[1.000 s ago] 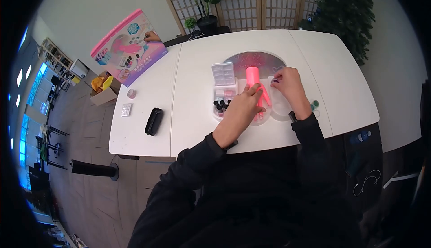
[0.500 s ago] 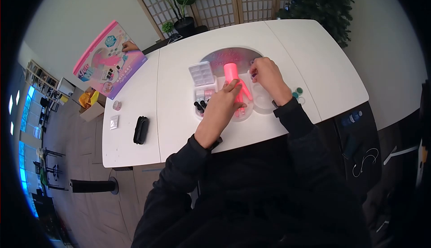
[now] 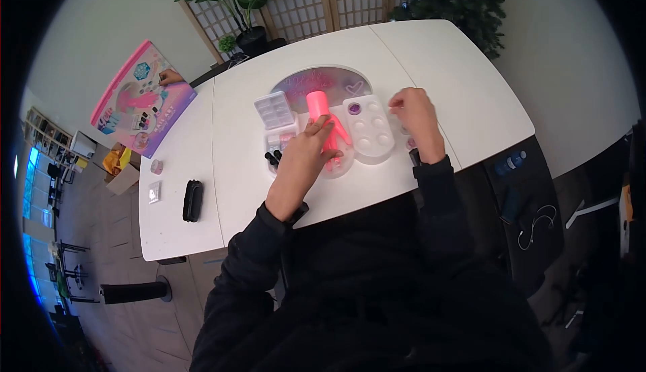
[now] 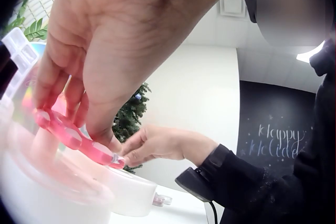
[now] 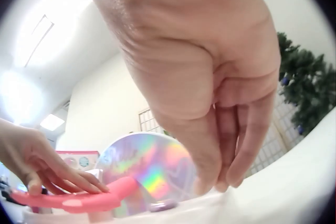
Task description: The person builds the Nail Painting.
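Note:
A pink plastic model hand (image 3: 338,130) lies on a round white stand in the head view. My left hand (image 3: 308,153) rests on it, with its fingers across the model's palm and its thumb at the side. Beside it sits a white palette (image 3: 382,128) with several round wells, one holding a purple pot (image 3: 354,108). My right hand (image 3: 418,116) is just beyond the palette's right edge. In the right wrist view the fingertips (image 5: 223,184) are bunched together close over a white edge; I cannot tell if they hold anything.
An iridescent backboard (image 3: 289,84) stands behind. To the left are a clear compartment case (image 3: 274,108) and black-capped bottles (image 3: 272,158). Farther left lie a black case (image 3: 192,200), a small packet (image 3: 154,192), a small jar (image 3: 157,167) and the nail art box (image 3: 142,99).
My right hand has moved right, off the palette's far corner, uncovering the purple pot in its well. My left hand stays on the model hand. The head view has shifted right.

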{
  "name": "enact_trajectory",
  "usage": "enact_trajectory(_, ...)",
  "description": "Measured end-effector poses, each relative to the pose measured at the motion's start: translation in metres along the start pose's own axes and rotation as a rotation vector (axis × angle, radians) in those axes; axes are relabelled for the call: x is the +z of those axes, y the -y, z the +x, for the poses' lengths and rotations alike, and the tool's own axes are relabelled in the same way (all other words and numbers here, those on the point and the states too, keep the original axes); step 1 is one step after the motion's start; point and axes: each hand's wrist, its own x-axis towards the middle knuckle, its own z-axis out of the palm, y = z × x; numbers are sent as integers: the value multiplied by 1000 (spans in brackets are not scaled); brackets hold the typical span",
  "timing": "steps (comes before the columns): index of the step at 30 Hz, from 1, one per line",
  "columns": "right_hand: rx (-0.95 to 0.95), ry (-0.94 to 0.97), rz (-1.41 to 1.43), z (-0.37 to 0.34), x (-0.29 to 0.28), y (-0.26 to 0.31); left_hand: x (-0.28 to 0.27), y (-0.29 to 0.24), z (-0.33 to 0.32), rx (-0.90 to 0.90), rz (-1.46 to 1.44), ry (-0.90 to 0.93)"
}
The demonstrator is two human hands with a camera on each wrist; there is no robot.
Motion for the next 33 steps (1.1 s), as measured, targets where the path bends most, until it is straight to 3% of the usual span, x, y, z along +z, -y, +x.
enact_trajectory(1,4,2,-3,-7,-7,-8,1,0,0,1,-4,2)
enact_trajectory(3,333,-19,-372,-18,-19,-22,2,0,0,-35,-17,-6)
enact_trajectory(7,519,75,-343,-17,-21,-40,-1,-2,2,-25,-25,-2)
enact_trajectory(10,434,78,-310,-16,-16,-44,1,-1,0,-17,-32,-19)
enact_trajectory(12,227,27,-243,-11,-9,-50,3,2,0,0,-31,-37)
enact_trajectory(13,227,26,-242,-7,-11,-44,2,2,1,0,-29,-38)
enact_trajectory(15,27,-78,32,0,-8,-29,2,1,0,-20,-25,-19)
enact_trajectory(16,29,-77,33,3,-7,-19,1,1,0,-21,-25,-17)
enact_trajectory(18,-153,-48,307,10,-4,-1,1,1,1,-17,-25,-10)
enact_trajectory(21,-247,84,294,18,9,7,2,2,0,-10,-25,-21)
enact_trajectory(29,-278,62,330,16,28,9,-2,-1,-1,-40,-35,9)
enact_trajectory(31,-194,52,386,14,26,11,-1,1,-2,-76,-41,19)
enact_trajectory(33,-200,63,334,14,22,16,4,6,-2,-1,-13,4)
